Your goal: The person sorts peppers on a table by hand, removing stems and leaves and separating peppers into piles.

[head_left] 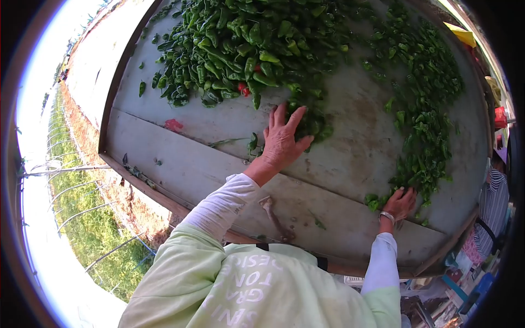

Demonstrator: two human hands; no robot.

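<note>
Many green peppers lie heaped at the far middle of a grey table. My left hand is open, fingers spread, at the near edge of this heap beside a few loose green peppers. A second, longer spread of green peppers runs down the right side. At its near end my right hand, with a bracelet on the wrist, rests against the peppers with its fingers somewhat bent and apart. A few red peppers show in the heap.
A raised wooden rim edges the table. A brown stick-like piece, a red scrap and bits of stem lie on the near boards. At the right edge, a person in striped clothing is partly visible. Green plants grow outside at left.
</note>
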